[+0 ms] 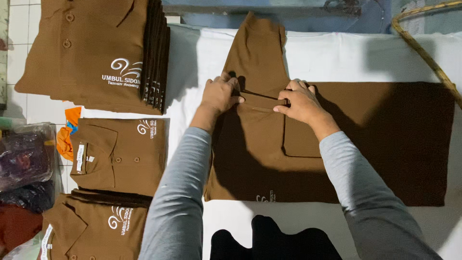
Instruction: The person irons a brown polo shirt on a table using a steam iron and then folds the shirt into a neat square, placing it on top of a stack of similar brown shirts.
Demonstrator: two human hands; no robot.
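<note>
A white cloth [313, 58] is covering the work surface, and dim light is casting soft shadows across it. At the left a floor of white tiles [19, 24] is showing, where a stack of folded brown shirts [91, 53] is lying, with two more folded brown shirts [120, 154] below it, beside an orange cloth [65, 137] and a clear plastic bag [26, 156]. At the top a bluish surface [288, 17] is running along the edge, and a yellowish hose [423, 48] is curving at the right.

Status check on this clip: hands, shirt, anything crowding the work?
Left hand and right hand pinching brown shirt fold. Shirt flat on white cloth. Folded shirt stacks left, apart.
</note>
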